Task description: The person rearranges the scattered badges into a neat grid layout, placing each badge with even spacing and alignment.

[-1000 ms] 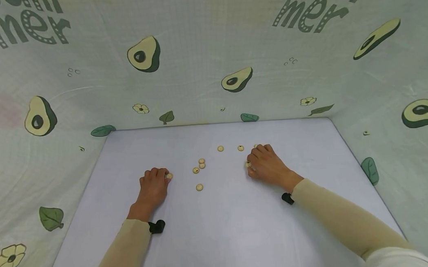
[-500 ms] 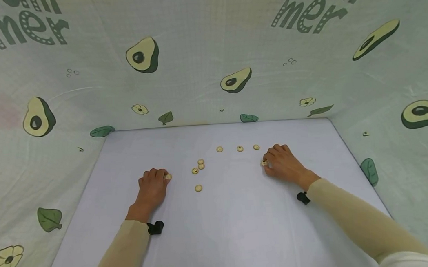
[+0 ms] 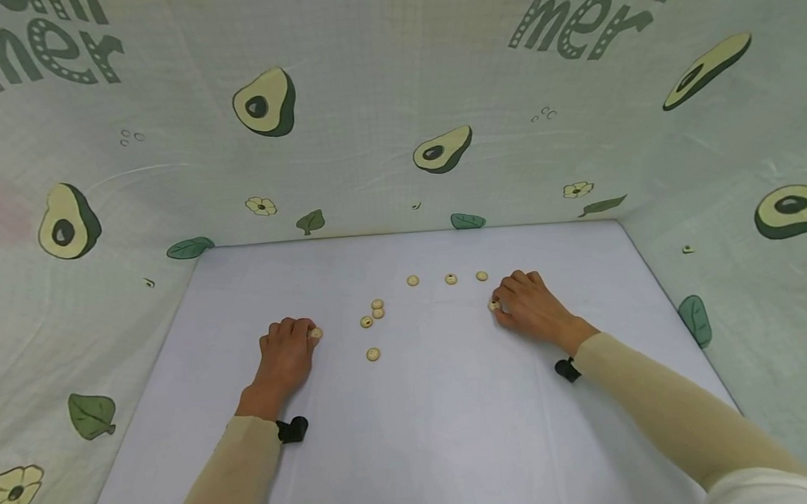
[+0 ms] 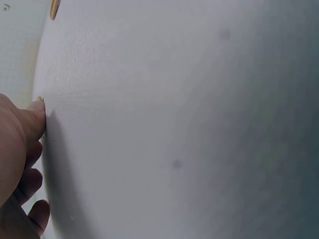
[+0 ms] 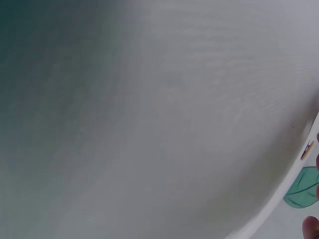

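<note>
In the head view my left hand is on the left of the white table, with a small round wooden button pinched at its thumb and forefinger. The left wrist view shows that thumb at the edge of the picture, with only a sliver of the button. My right hand pinches another wooden button on the right side. Just beyond it lies a loose button. In the right wrist view only some fingertips show at the right border.
More buttons lie between the hands: one and another at the back, two touching with a third beside them, and one nearer. A white table is walled by printed cloth.
My right hand has moved to the right with its button, then slightly back left, uncovering a button at the back. The left hand has stayed in place.
</note>
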Demonstrator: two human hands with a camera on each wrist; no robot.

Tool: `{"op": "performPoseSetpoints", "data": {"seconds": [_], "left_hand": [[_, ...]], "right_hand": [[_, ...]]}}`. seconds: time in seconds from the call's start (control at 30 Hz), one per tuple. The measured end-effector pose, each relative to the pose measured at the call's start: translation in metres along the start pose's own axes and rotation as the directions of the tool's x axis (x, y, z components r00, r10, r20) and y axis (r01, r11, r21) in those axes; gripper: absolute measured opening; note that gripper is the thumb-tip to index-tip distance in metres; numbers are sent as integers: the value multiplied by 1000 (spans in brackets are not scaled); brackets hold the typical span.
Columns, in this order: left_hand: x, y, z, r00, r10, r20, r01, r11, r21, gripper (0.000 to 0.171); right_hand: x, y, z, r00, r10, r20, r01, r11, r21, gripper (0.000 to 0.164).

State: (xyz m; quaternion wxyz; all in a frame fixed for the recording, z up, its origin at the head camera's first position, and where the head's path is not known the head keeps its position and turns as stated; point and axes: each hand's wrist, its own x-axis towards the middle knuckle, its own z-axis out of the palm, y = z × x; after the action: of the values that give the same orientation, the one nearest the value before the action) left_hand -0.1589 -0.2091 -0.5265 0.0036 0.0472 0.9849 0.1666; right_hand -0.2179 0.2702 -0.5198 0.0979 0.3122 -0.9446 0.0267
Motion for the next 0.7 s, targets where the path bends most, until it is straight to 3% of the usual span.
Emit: {"op": "performPoseSetpoints", "data": {"seconds": [0.7], "left_hand": [[2,-3,2,1000,-13,7,13,1000,-1,23]], "right_hand": [[3,-4,-2,999,20,41,-20,1000,-2,20]]}}
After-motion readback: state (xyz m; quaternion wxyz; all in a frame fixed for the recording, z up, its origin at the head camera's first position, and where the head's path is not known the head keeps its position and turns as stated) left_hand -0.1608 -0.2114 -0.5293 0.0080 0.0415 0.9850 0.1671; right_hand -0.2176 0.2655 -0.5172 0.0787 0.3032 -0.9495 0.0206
